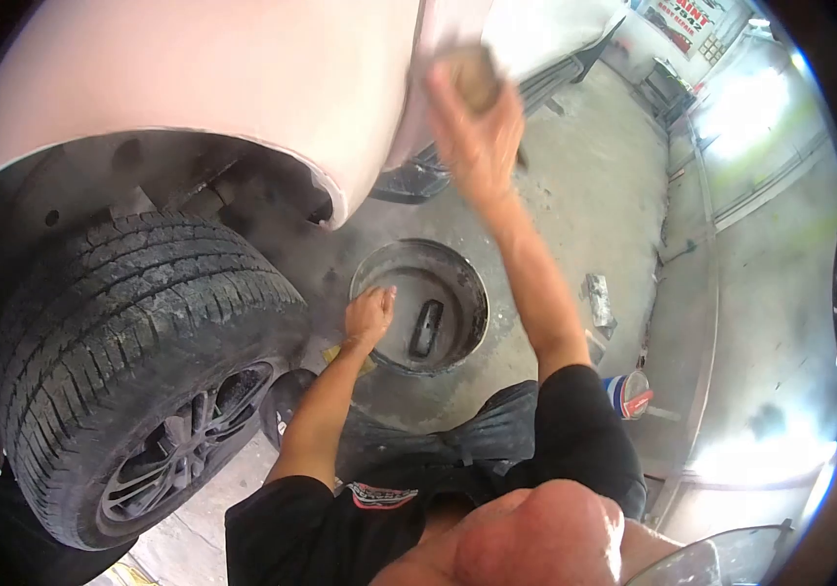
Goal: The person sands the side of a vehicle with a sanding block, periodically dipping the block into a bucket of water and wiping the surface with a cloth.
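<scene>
My right hand (482, 142) is raised, with the fingers wrapped round a tan, rounded sanding pad (474, 80). Motion smears both the hand and the pad. They are close to the pinkish car body panel (243, 68), at the seam beside a paler panel; contact cannot be made out. Lower down, my left hand (369, 314) is curled closed over the left side of a round, dusty drum (484, 303). Nothing shows in its fingers. Inside the drum lies a dark, long block (426, 328).
A large tyre (145, 293) with a spoked wheel stands under the wheel arch at left. A blue and white can (625, 394) is by my right elbow. A crumpled silvery piece (598, 301) lies on the concrete floor (594, 195). A wall (731, 342) runs along the right.
</scene>
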`<action>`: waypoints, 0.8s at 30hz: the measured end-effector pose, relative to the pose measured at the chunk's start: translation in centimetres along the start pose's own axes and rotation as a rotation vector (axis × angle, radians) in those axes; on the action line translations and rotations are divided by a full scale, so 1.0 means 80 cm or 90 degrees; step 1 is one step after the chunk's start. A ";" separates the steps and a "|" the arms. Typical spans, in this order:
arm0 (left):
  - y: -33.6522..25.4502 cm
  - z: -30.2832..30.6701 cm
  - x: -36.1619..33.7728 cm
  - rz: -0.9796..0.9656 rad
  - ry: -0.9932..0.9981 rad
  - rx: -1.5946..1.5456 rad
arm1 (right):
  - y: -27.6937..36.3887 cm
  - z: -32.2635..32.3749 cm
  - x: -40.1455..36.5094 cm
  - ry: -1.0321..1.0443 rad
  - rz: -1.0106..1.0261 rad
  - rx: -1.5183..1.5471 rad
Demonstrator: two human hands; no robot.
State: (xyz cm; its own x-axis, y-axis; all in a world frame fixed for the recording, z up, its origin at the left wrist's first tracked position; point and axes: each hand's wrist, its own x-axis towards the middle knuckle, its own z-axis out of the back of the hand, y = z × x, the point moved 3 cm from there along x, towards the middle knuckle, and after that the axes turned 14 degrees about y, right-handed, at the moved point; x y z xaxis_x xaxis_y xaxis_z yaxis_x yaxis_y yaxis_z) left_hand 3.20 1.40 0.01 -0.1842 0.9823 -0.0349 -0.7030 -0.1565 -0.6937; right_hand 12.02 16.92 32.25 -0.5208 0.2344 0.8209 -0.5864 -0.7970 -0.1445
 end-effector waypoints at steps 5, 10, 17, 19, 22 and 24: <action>0.003 0.000 0.008 -0.017 -0.011 -0.002 | 0.022 0.001 0.010 -0.088 -0.054 -0.026; -0.002 0.003 0.001 -0.041 -0.007 -0.011 | 0.027 0.031 0.095 -0.147 -0.065 -0.017; 0.004 -0.002 0.007 -0.022 -0.005 -0.013 | 0.017 0.000 0.027 -0.085 -0.068 -0.001; 0.004 -0.005 0.006 -0.015 0.010 -0.032 | 0.016 0.036 0.100 -0.122 -0.070 -0.034; -0.004 0.004 0.001 -0.018 -0.005 -0.033 | 0.018 0.019 0.073 -0.145 -0.044 -0.017; 0.003 -0.002 0.003 -0.037 -0.023 -0.022 | 0.022 -0.025 -0.002 -0.155 -0.039 -0.030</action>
State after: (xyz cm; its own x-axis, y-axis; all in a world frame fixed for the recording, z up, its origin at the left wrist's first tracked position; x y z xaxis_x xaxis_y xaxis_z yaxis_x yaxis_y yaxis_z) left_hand 3.10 1.61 -0.33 -0.1683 0.9852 0.0321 -0.6890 -0.0943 -0.7186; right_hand 9.87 16.60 30.75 -0.3219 0.1369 0.9368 -0.6441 -0.7569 -0.1107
